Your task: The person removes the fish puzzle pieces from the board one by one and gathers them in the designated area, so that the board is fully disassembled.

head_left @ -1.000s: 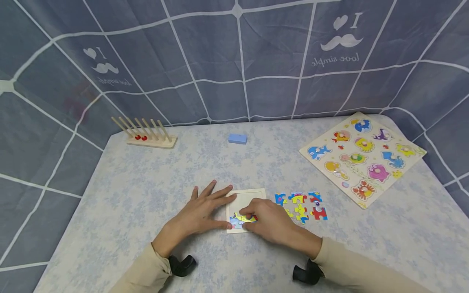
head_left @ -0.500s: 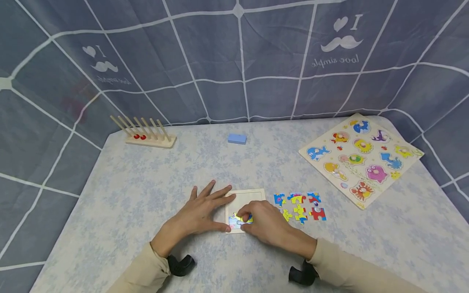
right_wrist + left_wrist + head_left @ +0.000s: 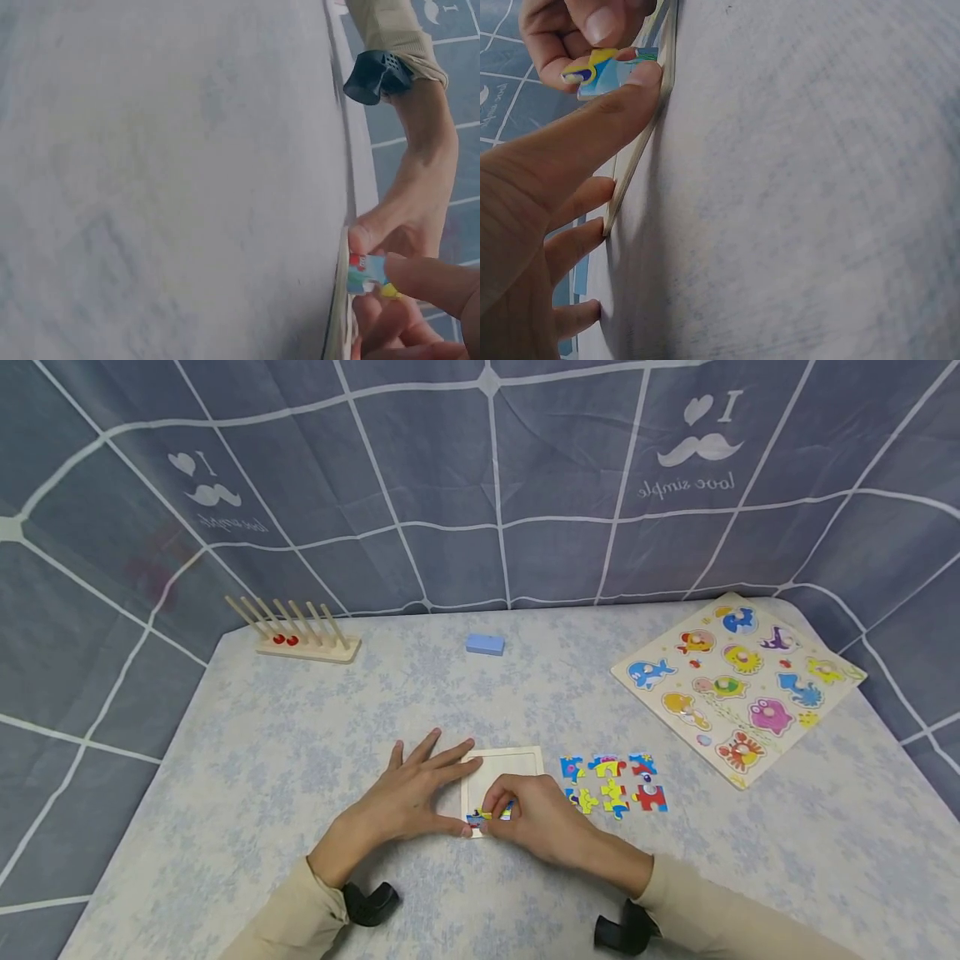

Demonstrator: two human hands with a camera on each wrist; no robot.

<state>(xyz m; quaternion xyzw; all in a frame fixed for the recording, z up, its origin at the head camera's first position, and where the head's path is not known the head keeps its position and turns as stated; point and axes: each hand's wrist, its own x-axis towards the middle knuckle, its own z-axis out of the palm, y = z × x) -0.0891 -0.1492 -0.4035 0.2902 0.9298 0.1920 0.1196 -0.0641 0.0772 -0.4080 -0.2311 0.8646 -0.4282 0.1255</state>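
Observation:
A small square wooden puzzle tray (image 3: 513,762) lies at the table's front middle. My left hand (image 3: 408,797) is spread along its left side, fingertips and thumb on the rim. My right hand (image 3: 542,814) is over the lower part of the tray and pinches a blue and yellow jigsaw piece (image 3: 609,77), which is tilted up at the lower left corner. In the left wrist view my left thumb overlaps that piece. The right wrist view shows my right thumb (image 3: 427,281) against the piece's edge. Right fingers partly hide the tray's lower part.
Several loose jigsaw pieces, among them a red one (image 3: 651,798), lie right of the tray. A board with sea-animal shapes (image 3: 712,735) is at the right. A blue block (image 3: 486,645) and a wooden peg rack (image 3: 322,651) with red beads stand at the back.
My right hand has shifted slightly left, toward the tray's lower left corner. The piece there, flat earlier, is now tilted up between its fingers. My left hand has stayed in place.

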